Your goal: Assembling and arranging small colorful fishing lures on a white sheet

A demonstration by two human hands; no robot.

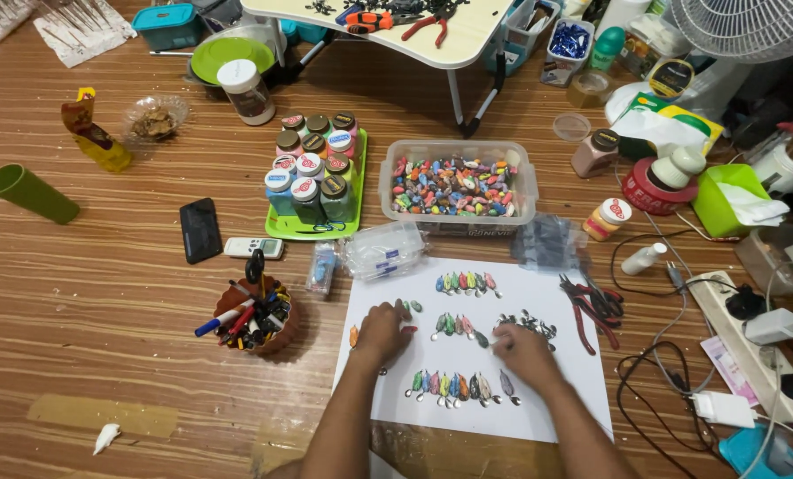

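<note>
Setting: We look down from a head camera at a wooden floor (104, 293) crowded with craft supplies.
Work sheet: A white paper sheet (583, 390) lies flat in front of us, likely so the small pieces show up clearly against it.
Lures: Small colourful spoon-shaped lures (454, 387) lie in neat rows on the sheet, apparently grouped for easy sorting; another row (466, 283) sits at the top.
Left hand: Our left hand (383, 333) rests palm-down on the sheet's left part, fingers curled over a few pieces near a green one; we cannot tell whether it grips anything.
Right hand: Our right hand (522, 348) presses fingertips down beside a cluster of shiny metal pieces (529, 325), seemingly pinching a small one.
Supply box: A clear plastic tub (459, 186) of mixed painted pieces stands just beyond the sheet, near at hand.
Paints: Small jars fill a green tray (358, 191) left of the tub.
Tools: Red-handled pliers (587, 310) lie at the sheet's right edge; a pen cup (256, 318) stands to the left.
</note>
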